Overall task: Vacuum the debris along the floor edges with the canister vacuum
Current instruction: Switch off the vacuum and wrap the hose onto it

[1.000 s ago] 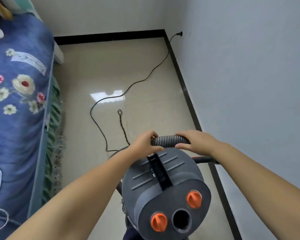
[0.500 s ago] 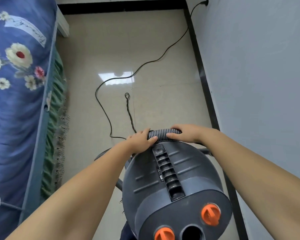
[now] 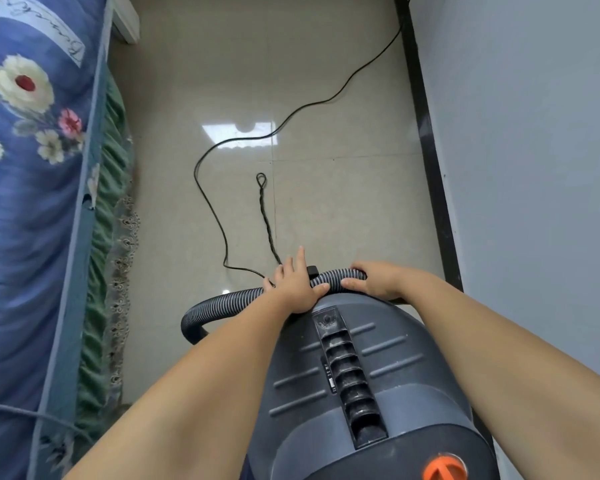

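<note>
1. The canister vacuum (image 3: pixel 354 386) was seen standing on the tiled floor (image 3: pixel 326 202) directly below the camera, between the bed (image 3: pixel 32 202) on one side and the wall (image 3: pixel 534 168) on the other, close to the dark skirting (image 3: pixel 430 168).
2. The ribbed hose (image 3: pixel 229 299) was laid across the far end of the canister's top and was curved down on the bed side; its nozzle end was not visible.
3. The right hand (image 3: pixel 378 278) was curled over the hose, with the fingers wrapped round it.
4. The left hand (image 3: pixel 295 285) was rested on the hose with its fingers nearly straight and spread, pressing rather than gripping.
5. The power cord (image 3: pixel 291 126) was trailed in loops over the floor toward the far wall, and a thin twisted cord (image 3: pixel 265 213) was lying near it.
6. No nozzle was seen applied to the floor, so the edge cleaning was judged not yet begun; the hose was apparently being unwound or readied.
7. Debris could not be made out along the skirting or under the bed's lace fringe (image 3: pixel 125 237); both edges were judged as left to be done.
</note>
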`<action>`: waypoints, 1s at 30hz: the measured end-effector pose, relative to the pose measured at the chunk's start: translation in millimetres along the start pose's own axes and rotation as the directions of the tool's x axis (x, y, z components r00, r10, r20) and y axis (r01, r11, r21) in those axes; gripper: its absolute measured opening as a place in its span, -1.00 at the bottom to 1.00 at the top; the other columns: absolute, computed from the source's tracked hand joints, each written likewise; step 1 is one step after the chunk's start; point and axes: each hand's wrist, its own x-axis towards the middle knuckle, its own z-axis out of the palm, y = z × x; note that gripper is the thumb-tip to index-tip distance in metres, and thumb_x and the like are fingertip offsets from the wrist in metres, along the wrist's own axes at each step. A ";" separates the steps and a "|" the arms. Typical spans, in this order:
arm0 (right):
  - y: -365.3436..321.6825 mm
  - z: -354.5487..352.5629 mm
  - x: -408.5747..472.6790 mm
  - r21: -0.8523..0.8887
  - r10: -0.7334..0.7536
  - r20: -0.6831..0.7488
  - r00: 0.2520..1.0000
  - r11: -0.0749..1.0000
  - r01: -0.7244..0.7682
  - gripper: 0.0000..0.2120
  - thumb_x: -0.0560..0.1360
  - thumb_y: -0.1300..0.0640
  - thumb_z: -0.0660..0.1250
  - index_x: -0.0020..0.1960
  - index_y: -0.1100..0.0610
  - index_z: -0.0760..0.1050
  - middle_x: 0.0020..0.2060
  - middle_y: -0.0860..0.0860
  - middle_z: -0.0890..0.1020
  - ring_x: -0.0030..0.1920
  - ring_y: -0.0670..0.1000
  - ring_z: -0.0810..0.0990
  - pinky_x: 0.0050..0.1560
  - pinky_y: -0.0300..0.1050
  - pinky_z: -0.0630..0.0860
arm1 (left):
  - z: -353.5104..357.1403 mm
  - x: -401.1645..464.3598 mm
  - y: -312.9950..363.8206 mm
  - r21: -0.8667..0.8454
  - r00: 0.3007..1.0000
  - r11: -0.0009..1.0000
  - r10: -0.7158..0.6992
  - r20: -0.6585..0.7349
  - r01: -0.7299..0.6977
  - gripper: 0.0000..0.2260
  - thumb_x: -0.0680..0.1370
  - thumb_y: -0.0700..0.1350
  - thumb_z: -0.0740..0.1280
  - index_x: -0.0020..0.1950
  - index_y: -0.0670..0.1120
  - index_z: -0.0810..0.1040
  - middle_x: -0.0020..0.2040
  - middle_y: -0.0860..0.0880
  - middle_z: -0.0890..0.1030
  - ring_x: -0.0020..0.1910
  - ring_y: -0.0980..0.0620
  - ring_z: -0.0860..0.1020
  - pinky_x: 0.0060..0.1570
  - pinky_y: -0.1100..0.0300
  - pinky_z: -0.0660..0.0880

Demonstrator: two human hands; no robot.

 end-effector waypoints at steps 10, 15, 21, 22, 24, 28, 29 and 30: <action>-2.3 11.4 -21.5 0.094 0.053 -0.200 0.978 0.995 -0.034 -0.52 0.59 -0.13 0.19 0.44 0.06 0.34 0.37 0.13 0.44 0.36 0.16 0.40 0.37 0.06 0.32 | -0.2 -6.9 -4.8 -0.095 0.995 0.995 -0.051 -0.089 0.043 -0.23 0.50 0.28 0.27 0.56 -0.03 0.05 0.52 -0.09 0.25 0.49 -0.13 0.19 0.48 -0.11 0.03; -22.9 8.9 -78.8 0.083 0.081 -0.296 0.952 0.995 -0.059 -0.52 0.58 -0.07 0.15 0.49 -0.02 0.25 0.43 0.10 0.35 0.42 0.18 0.31 0.38 0.17 0.29 | -12.6 -68.6 8.1 -0.268 0.979 0.962 -0.004 -0.204 -0.052 -0.50 0.55 0.08 0.30 0.44 -0.06 0.32 0.36 -0.10 0.46 0.34 -0.14 0.41 0.33 -0.06 0.34; -75.2 -13.7 -169.9 0.010 -0.043 -0.463 0.885 0.999 0.053 -0.49 0.61 0.08 0.12 0.54 0.01 0.13 0.40 0.14 0.36 0.31 0.19 0.41 0.28 0.12 0.39 | -56.1 -181.4 18.0 -0.199 0.882 0.960 0.085 -0.463 -0.197 -0.66 0.61 0.01 0.20 0.37 -0.04 0.42 0.27 -0.01 0.54 0.13 -0.04 0.56 0.15 0.05 0.46; -84.8 -18.0 -185.6 -0.022 -0.079 -0.502 0.861 0.997 0.079 -0.47 0.60 0.09 0.11 0.55 0.00 0.09 0.38 0.14 0.37 0.26 0.19 0.44 0.23 0.10 0.41 | -63.6 -199.6 16.0 -0.172 0.845 0.959 0.104 -0.525 -0.224 -0.68 0.61 0.00 0.20 0.35 -0.04 0.44 0.24 -0.01 0.56 0.14 -0.02 0.55 0.16 0.05 0.45; -105.7 -26.2 -214.7 -0.107 -0.146 -0.565 0.812 0.989 0.103 -0.44 0.60 0.09 0.11 0.56 -0.03 0.03 0.34 0.12 0.40 0.18 0.17 0.47 0.16 0.07 0.42 | -78.5 -232.4 8.8 -0.103 0.765 0.952 0.165 -0.622 -0.289 -0.70 0.62 0.00 0.20 0.32 -0.04 0.46 0.18 0.00 0.58 0.15 0.02 0.53 0.15 0.11 0.41; -153.1 -40.9 -257.9 -0.231 -0.246 -0.624 0.742 0.965 0.125 -0.43 0.60 0.07 0.12 0.57 -0.02 0.03 0.34 0.11 0.41 0.25 0.14 0.42 0.24 0.06 0.37 | -115.3 -282.4 -14.6 -0.011 0.668 0.929 0.258 -0.698 -0.370 -0.71 0.61 -0.01 0.22 0.29 -0.06 0.48 0.12 -0.01 0.60 0.12 0.02 0.52 0.11 0.13 0.42; -166.3 -44.1 -265.4 -0.246 -0.258 -0.636 0.727 0.961 0.127 -0.43 0.60 0.07 0.13 0.57 -0.01 0.03 0.35 0.10 0.41 0.27 0.14 0.41 0.25 0.06 0.36 | -125.3 -291.1 -22.6 0.002 0.649 0.926 0.266 -0.712 -0.378 -0.71 0.61 -0.01 0.23 0.29 -0.06 0.49 0.11 0.00 0.60 0.11 0.01 0.52 0.10 0.13 0.42; -180.1 -46.4 -272.1 -0.256 -0.268 -0.648 0.713 0.958 0.127 -0.43 0.60 0.07 0.13 0.57 -0.01 0.04 0.36 0.10 0.40 0.28 0.14 0.41 0.27 0.06 0.35 | -134.6 -299.3 -31.2 0.009 0.633 0.924 0.269 -0.726 -0.383 -0.72 0.60 -0.01 0.23 0.28 -0.06 0.49 0.10 0.00 0.60 0.11 0.01 0.52 0.09 0.13 0.42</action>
